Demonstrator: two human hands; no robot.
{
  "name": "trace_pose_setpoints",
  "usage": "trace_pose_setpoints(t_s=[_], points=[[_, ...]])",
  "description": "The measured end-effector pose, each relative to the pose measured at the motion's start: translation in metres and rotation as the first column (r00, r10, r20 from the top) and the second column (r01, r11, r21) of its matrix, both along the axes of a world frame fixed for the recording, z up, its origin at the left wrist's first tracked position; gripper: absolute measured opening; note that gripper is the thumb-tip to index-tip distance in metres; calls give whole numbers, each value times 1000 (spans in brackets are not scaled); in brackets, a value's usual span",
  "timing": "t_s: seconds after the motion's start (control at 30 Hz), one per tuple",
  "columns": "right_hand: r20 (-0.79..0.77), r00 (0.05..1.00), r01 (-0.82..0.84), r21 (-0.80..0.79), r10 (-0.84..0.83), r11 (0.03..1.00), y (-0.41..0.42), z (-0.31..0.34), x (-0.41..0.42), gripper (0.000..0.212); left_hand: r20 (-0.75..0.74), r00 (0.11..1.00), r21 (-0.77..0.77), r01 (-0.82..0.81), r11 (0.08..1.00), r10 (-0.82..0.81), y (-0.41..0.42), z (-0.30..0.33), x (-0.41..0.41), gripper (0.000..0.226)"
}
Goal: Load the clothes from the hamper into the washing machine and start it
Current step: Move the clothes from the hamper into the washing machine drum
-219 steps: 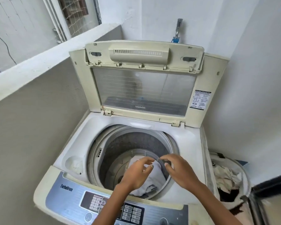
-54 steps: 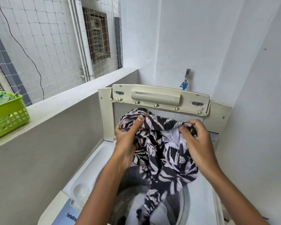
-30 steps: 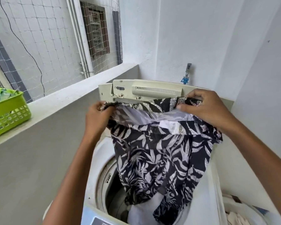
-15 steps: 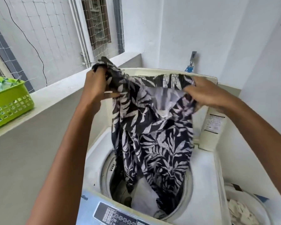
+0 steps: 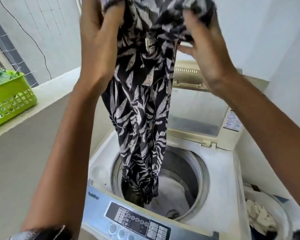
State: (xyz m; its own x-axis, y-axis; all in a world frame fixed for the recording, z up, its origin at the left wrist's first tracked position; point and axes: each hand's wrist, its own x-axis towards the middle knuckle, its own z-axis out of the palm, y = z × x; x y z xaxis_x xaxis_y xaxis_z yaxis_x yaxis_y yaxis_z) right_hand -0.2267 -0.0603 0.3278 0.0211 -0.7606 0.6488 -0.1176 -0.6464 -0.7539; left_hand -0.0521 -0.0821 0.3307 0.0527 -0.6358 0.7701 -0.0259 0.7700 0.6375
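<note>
Both hands are raised to the top of the frame, each closed on the bunched upper edge of a black garment with a pale leaf print (image 5: pixel 142 108). The left hand (image 5: pixel 98 38) grips the cloth at upper centre-left, thumb and fingers wrapped over a fold; the right hand (image 5: pixel 204 44) clutches a wad of the same cloth at upper centre-right. Between them the garment hangs straight down as a long narrow drape, and its lower end dips into the mouth of the drum.

The washing machine (image 5: pixel 220 172) fills the lower centre of the frame, a cream top-loader with its lid (image 5: pixel 196 104) standing open and upright behind the opening. Its steel drum (image 5: pixel 189 168) shows at centre, with something pale lying at the bottom. Along the near edge runs the blue-grey control panel (image 5: pixel 133 220), with a dark display and rows of buttons.

To the left a grey wall carries a ledge (image 5: pixel 47 96), and on it at the left edge of the frame sits a green plastic basket (image 5: pixel 10 99). At lower right, just beside the machine, the white hamper (image 5: pixel 284 215) holds crumpled cream-coloured clothes (image 5: pixel 260 217). A patterned sleeve (image 5: pixel 40 233) shows at the bottom left corner.
</note>
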Motion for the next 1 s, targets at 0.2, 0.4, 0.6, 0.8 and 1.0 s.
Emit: trace_pose_setpoints(t_s=[0.2,0.4,0.6,0.8,1.0], points=[[-149,989,70,321,-22,945,-26,-109,-3,55,312,948,287,-157,945,63,-25,-100,-4,34],[-639,655,215,669,404,711,5,-283,-26,66,753,388,656,-379,653,-531,-12,-275,3,82],[-606,584,312,782,540,539,44,-340,-57,42,569,285,786,-465,408,-772,34,-338,9,68],[-416,869,224,813,267,538,69,-333,-75,24,611,371,788,-373,490,-699,41,-335,-16,54],[-109,985,167,776,-131,609,101,-297,-105,11,568,494,791,-107,603,-658,61,-294,-92,35]])
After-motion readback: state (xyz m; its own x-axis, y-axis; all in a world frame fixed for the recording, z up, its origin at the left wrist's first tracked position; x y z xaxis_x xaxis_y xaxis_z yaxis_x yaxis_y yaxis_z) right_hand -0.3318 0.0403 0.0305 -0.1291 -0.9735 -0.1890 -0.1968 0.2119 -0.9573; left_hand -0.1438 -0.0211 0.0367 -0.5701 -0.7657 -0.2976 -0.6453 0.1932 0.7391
